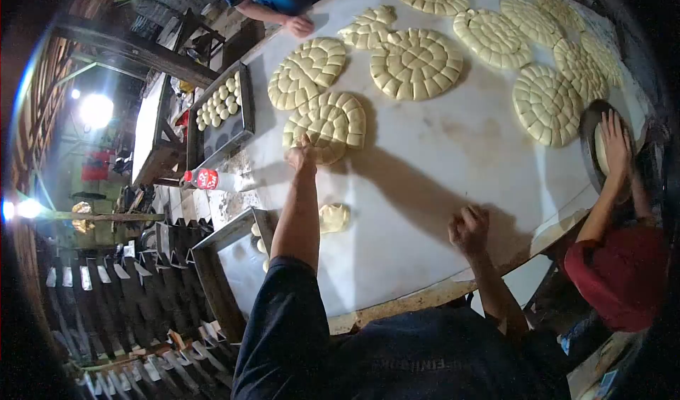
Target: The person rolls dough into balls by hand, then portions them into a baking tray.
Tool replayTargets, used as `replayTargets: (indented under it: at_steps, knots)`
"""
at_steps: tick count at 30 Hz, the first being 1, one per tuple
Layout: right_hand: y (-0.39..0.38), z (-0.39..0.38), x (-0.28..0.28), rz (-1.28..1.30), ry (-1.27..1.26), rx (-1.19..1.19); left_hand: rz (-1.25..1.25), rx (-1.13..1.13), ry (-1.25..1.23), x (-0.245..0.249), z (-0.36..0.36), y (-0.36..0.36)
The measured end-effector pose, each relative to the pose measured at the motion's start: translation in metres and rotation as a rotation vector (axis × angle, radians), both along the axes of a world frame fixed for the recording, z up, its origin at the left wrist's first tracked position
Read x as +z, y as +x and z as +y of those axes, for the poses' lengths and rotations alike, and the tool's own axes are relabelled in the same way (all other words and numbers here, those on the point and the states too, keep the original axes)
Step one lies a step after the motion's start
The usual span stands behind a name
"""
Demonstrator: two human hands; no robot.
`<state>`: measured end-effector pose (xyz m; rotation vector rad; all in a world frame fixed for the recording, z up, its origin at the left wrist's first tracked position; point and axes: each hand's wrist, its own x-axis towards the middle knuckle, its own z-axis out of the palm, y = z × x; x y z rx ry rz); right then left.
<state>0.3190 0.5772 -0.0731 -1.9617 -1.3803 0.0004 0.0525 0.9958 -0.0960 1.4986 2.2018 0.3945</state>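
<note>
My left hand point(302, 156) reaches forward to the near edge of a round of dough point(336, 120) cut into small segments. Its fingers are closed on the dough there, partly hiding the edge. My right hand point(469, 230) is above the near side of the table, fingers curled into a loose fist with nothing visible in them. A second cut dough round point(307, 72) touches the first at its far side, and another large one point(416, 65) lies to the right. A smooth dough lump point(333, 218) rests beside my left forearm.
More cut rounds point(547, 104) cover the far right of the white table point(439, 159). Dough balls sit in a tray point(248, 106) at left, near a red-labelled bottle point(206, 179). Another tray point(212, 279) stands nearer. One co-worker's hands point(615, 145) press a dark round pan; another's hand point(299, 26) rests opposite.
</note>
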Motion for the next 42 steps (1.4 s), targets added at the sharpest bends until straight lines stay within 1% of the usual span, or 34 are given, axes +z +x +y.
replayTargets:
  at_steps: [1, 3, 5, 7, 10, 12, 13, 14, 15, 16, 17, 18, 19, 20, 21, 22, 23, 24, 25, 26, 27, 28, 29, 30, 31, 32, 33, 35, 36, 37, 38, 40, 41, 42]
  knots:
    - [0.001, 0.002, 0.000, 0.012, 0.005, -0.006, -0.079, 0.094, -0.023, -0.008, 0.005, -0.008]
    - [0.002, 0.006, 0.004, 0.125, 0.036, -0.038, -0.447, 0.102, 0.283, -0.047, -0.004, -0.043]
    - [-0.002, 0.007, 0.010, 0.168, 0.084, -0.036, -0.038, -0.005, 0.235, 0.014, -0.073, -0.041]
    - [-0.004, 0.008, 0.007, 0.136, 0.052, -0.073, -0.175, 0.045, 0.262, 0.029, -0.118, -0.060]
    - [-0.007, 0.006, 0.003, 0.120, 0.090, -0.064, -0.111, 0.063, 0.312, 0.041, -0.171, -0.095]
    - [-0.013, -0.004, 0.007, 0.164, 0.050, -0.086, -0.379, 0.169, 0.435, -0.006, -0.181, -0.149]
    - [-0.022, -0.009, 0.008, 0.143, 0.063, -0.088, -0.648, 0.181, 0.499, -0.031, -0.193, -0.169]
    - [-0.034, -0.013, 0.006, 0.262, 0.066, -0.095, -0.922, 0.183, 0.560, -0.047, -0.205, -0.177]
    - [-0.047, -0.016, 0.001, 0.382, 0.074, -0.103, -1.002, 0.300, 0.508, -0.027, -0.236, -0.159]
    - [-0.066, -0.014, -0.022, 0.336, 0.108, -0.083, -1.193, 0.196, 0.410, 0.009, -0.272, -0.151]
    - [-0.090, -0.010, -0.046, 0.422, 0.178, 0.083, -1.278, 0.141, 0.354, 0.007, -0.294, -0.140]
    - [-0.114, -0.004, -0.093, 0.537, 0.057, 0.200, -1.358, 0.087, 0.292, 0.006, -0.317, -0.129]
    - [-0.160, -0.014, -0.036, 0.602, 0.113, 0.323, -1.264, -0.099, 0.372, 0.019, -0.351, -0.114]
    - [-0.202, -0.006, -0.095, 0.780, 0.320, 0.360, -1.343, -0.150, 0.216, 0.028, -0.375, -0.110]
    - [-0.226, -0.007, -0.065, 0.700, 0.215, 0.328, -1.418, -0.201, 0.057, 0.029, -0.393, -0.107]
    - [-0.250, -0.008, -0.030, 0.615, 0.110, 0.302, -1.476, -0.241, 0.082, 0.020, -0.401, -0.108]
    - [-0.265, -0.012, -0.030, 0.738, 0.107, 0.176, -1.527, -0.280, 0.108, 0.006, -0.405, -0.110]
    - [-0.279, -0.015, -0.030, 0.864, 0.120, 0.047, -1.350, -0.381, 0.226, -0.013, -0.403, -0.122]
    - [-0.277, -0.017, -0.025, 0.714, 0.087, 0.055, -1.164, -0.464, 0.345, -0.024, -0.395, -0.132]
    - [-0.274, -0.019, -0.031, 0.636, 0.173, 0.113, -1.042, -0.426, 0.423, 0.005, -0.404, -0.139]
    - [-0.266, -0.022, -0.025, 0.624, 0.173, 0.114, -1.061, -0.468, 0.495, -0.004, -0.402, -0.149]
    - [-0.256, -0.029, -0.010, 0.725, 0.126, 0.167, -0.939, -0.458, 0.511, 0.026, -0.414, -0.155]
    - [-0.245, -0.034, 0.002, 0.825, 0.078, 0.221, -0.863, -0.415, 0.536, 0.047, -0.424, -0.155]
    - [-0.212, -0.037, 0.006, 0.848, 0.048, 0.232, -1.001, -0.303, 0.430, 0.040, -0.432, -0.152]
    - [-0.189, -0.036, -0.002, 0.763, 0.161, 0.161, -1.135, -0.173, 0.335, 0.034, -0.439, -0.148]
    - [-0.165, -0.034, -0.015, 0.683, 0.276, 0.087, -0.988, -0.024, 0.283, 0.000, -0.436, -0.149]
    - [-0.134, -0.039, -0.008, 0.577, 0.238, -0.023, -0.777, -0.172, 0.382, 0.002, -0.441, -0.151]
    - [-0.098, -0.055, 0.049, 0.620, 0.180, -0.010, -0.516, -0.480, 0.348, 0.017, -0.447, -0.154]
    - [-0.063, -0.051, 0.020, 0.322, 0.016, 0.258, -0.254, -0.713, 0.457, -0.005, -0.436, -0.160]
    - [-0.037, -0.043, 0.007, 0.164, -0.082, 0.381, 0.015, -0.934, 0.558, -0.025, -0.421, -0.171]
    - [-0.011, -0.035, -0.005, 0.009, -0.154, 0.510, 0.102, -0.905, 0.356, -0.029, -0.405, -0.177]
    - [0.005, -0.005, 0.008, -0.320, -0.045, 0.687, 0.120, -0.870, 0.522, -0.007, -0.368, -0.161]
    - [0.004, 0.018, 0.019, -0.361, -0.033, 0.609, 0.180, -0.870, 0.609, 0.025, -0.352, -0.136]
    - [-0.002, 0.042, 0.018, -0.241, -0.082, 0.591, 0.064, -0.718, 0.502, 0.059, -0.347, -0.100]
